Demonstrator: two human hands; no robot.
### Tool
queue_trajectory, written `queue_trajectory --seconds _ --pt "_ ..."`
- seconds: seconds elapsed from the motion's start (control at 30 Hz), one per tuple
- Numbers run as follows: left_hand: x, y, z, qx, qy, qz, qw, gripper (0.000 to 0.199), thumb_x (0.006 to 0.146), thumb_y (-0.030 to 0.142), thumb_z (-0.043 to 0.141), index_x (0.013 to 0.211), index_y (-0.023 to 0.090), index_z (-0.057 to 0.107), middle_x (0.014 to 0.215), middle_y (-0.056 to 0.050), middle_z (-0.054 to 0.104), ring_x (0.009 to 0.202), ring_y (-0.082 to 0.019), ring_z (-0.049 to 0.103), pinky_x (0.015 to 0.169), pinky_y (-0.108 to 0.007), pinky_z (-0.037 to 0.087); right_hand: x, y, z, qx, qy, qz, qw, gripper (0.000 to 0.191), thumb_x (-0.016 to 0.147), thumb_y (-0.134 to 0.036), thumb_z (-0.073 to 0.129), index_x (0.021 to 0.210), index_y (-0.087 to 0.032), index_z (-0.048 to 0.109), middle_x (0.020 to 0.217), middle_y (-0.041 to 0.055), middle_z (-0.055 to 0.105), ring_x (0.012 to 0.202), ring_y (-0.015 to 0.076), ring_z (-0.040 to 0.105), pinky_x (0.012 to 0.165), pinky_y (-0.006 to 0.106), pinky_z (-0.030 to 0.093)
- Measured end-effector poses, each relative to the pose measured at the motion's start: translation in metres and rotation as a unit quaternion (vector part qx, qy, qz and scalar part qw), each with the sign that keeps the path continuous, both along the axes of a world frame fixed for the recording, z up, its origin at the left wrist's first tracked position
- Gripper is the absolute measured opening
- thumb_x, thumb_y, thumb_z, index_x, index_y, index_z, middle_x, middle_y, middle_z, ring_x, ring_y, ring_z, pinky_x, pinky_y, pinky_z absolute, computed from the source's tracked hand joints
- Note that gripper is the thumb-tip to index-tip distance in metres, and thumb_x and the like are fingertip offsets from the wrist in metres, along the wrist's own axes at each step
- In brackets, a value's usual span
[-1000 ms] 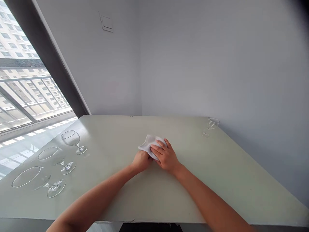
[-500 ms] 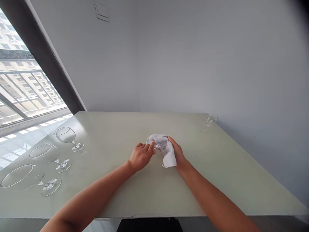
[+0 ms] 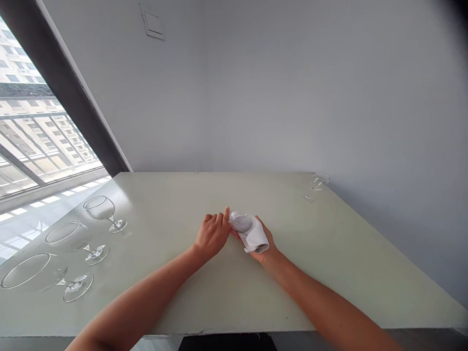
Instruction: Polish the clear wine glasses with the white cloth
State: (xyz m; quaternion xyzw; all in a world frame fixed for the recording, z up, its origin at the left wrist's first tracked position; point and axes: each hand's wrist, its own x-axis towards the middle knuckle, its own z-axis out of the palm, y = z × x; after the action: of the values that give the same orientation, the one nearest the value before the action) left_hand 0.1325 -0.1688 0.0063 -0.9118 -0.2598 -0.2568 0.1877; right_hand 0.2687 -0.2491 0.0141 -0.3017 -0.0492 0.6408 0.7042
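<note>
Near the middle of the table, a white cloth (image 3: 257, 238) is bunched around a clear glass (image 3: 239, 220), whose shape is mostly covered. My left hand (image 3: 214, 233) is closed on the left end of the glass, fingers bent, one fingertip pointing up. From the right, my right hand (image 3: 268, 243) wraps round the cloth from beneath and behind; some of its fingers are hidden by it.
Three stemmed glasses, a far one (image 3: 100, 208), a middle one (image 3: 69, 236) and a near one (image 3: 34, 273), stand along the left side of the table (image 3: 164, 292). Another glass (image 3: 319, 182) stands at the back right corner, close to the wall.
The cloth has gone from spread and draped to gathered tighter around the glass. My right hand has turned and now cups it from below. The view has tilted slightly up.
</note>
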Motion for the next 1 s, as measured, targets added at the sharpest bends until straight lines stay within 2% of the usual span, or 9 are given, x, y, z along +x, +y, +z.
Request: queue_trajectory --seconds 0.13,0.2,0.33,0.43,0.5,0.6,0.7,0.8,1.0 --pt "-0.005 0.014 0.001 0.001 -0.008 0.029 1.000 0.043 0.090 0.027 0.032 0.128 0.007 0.037 0.072 -0.006 0.055 0.064 -0.018 0.052 0.062 -0.034 0.033 -0.002 -0.003 0.003 0.021 -0.088 0.070 0.993 0.033 0.083 -0.041 0.042 0.097 -0.016 0.059 0.099 0.0095 0.064 0.092 0.0245 0.060 0.074 0.041 0.049" --pt "-0.009 0.022 0.001 -0.006 -0.021 0.041 0.999 0.042 0.090 0.027 0.031 0.127 0.008 0.037 0.072 -0.006 0.055 0.064 -0.018 0.053 0.062 -0.034 0.032 0.003 -0.004 0.004 0.018 -0.156 0.058 0.986 0.032 0.081 -0.043 0.044 0.094 -0.019 0.060 0.097 0.0072 0.064 0.091 0.0238 0.059 0.070 0.037 0.049" --pt "-0.017 0.036 0.002 -0.012 -0.061 0.045 0.997 0.042 0.090 0.029 0.031 0.127 0.011 0.038 0.071 -0.006 0.055 0.064 -0.019 0.053 0.064 -0.034 0.032 0.022 -0.004 0.006 -0.050 -0.293 -0.104 0.949 0.025 0.076 -0.045 0.052 0.083 -0.022 0.060 0.084 0.0030 0.062 0.077 0.0198 0.056 0.062 0.030 0.045" --pt "-0.018 0.036 0.003 -0.006 -0.074 0.028 0.997 0.043 0.090 0.030 0.032 0.128 0.012 0.037 0.072 -0.006 0.055 0.067 -0.019 0.053 0.067 -0.035 0.033 0.037 -0.001 0.006 -0.048 -0.401 -0.221 0.888 0.021 0.074 -0.041 0.053 0.080 -0.021 0.059 0.072 0.0002 0.055 0.066 0.0153 0.049 0.056 0.026 0.039" --pt "-0.018 0.034 0.003 -0.001 -0.068 0.010 0.998 0.041 0.089 0.029 0.035 0.128 0.014 0.037 0.073 -0.006 0.055 0.069 -0.019 0.053 0.069 -0.034 0.034 0.041 0.001 0.006 -0.028 -0.480 -0.243 0.843 0.019 0.076 -0.035 0.050 0.082 -0.021 0.059 0.068 -0.0010 0.052 0.062 0.0136 0.046 0.055 0.024 0.035" --pt "-0.016 0.029 0.001 0.012 -0.051 -0.010 0.999 0.039 0.089 0.026 0.037 0.126 0.015 0.037 0.074 -0.005 0.055 0.068 -0.018 0.052 0.070 -0.034 0.034 0.035 0.000 0.004 -0.004 -0.582 -0.175 0.794 0.026 0.075 -0.024 0.044 0.094 -0.020 0.062 0.076 0.0002 0.056 0.069 0.0144 0.047 0.063 0.025 0.036" --pt "-0.016 0.028 -0.001 0.028 -0.041 -0.006 0.999 0.037 0.088 0.023 0.038 0.125 0.015 0.038 0.074 -0.005 0.055 0.067 -0.018 0.051 0.070 -0.033 0.034 0.024 -0.002 0.004 0.036 -0.618 -0.062 0.783 0.043 0.072 -0.017 0.039 0.110 -0.024 0.059 0.096 0.0016 0.060 0.087 0.0168 0.050 0.078 0.028 0.036" --pt "-0.016 0.030 -0.001 0.030 -0.043 -0.006 0.999 0.036 0.088 0.021 0.038 0.123 0.016 0.039 0.073 -0.004 0.054 0.067 -0.017 0.051 0.071 -0.033 0.034 0.022 -0.003 0.008 0.059 -0.595 -0.008 0.801 0.053 0.066 -0.012 0.039 0.114 -0.026 0.057 0.100 0.0011 0.060 0.092 0.0166 0.051 0.079 0.028 0.036" --pt "-0.018 0.034 -0.001 0.003 -0.036 -0.050 0.998 0.035 0.088 0.021 0.038 0.124 0.018 0.038 0.075 -0.004 0.055 0.069 -0.017 0.052 0.075 -0.034 0.035 0.031 -0.006 0.021 0.075 -0.446 0.170 0.875 0.055 0.062 -0.010 0.042 0.113 -0.023 0.058 0.065 -0.0032 0.051 0.053 0.0087 0.041 0.050 0.021 0.031"
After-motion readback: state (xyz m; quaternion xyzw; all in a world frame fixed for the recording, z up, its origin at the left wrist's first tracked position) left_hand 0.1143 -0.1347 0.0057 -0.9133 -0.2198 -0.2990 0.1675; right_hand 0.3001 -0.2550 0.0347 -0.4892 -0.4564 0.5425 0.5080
